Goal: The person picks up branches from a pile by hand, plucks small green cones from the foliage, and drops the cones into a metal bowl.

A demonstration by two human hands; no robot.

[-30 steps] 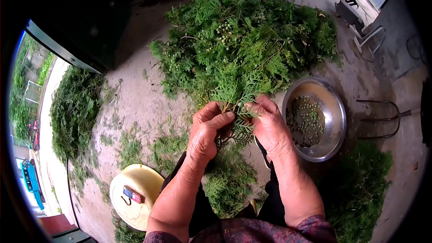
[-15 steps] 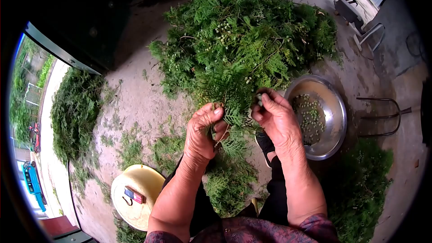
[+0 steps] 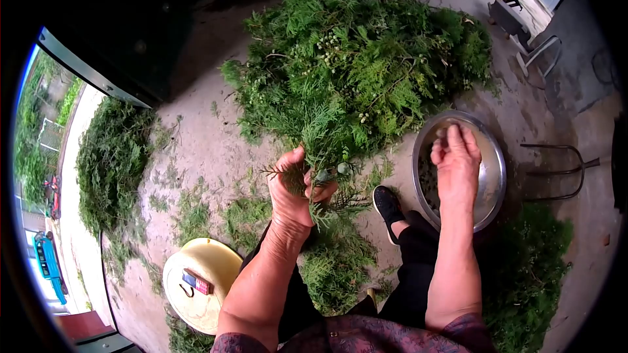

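Observation:
My left hand (image 3: 294,186) is closed around a green conifer sprig (image 3: 320,131) with small pale green cones (image 3: 342,168) on it. Over the steel basin (image 3: 494,186) at the right is my right hand (image 3: 456,160), its fingers bent and somewhat blurred; whether anything is between them does not show. My right hand and wrist hide much of the basin's inside. Beyond my hands lies a large heap of green branches (image 3: 366,59), with clusters of cones among them.
A yellow tub (image 3: 226,261) at the lower left bears a red phone (image 3: 199,283). Darker cut greenery (image 3: 111,163) is piled at the left, more (image 3: 523,274) at the lower right. A metal fork (image 3: 579,168) lies right of the basin. My shoe (image 3: 387,208) is near it.
My right hand has moved right, from beside the sprig to over the basin. My left hand still holds the sprig, now turned so that its cones show.

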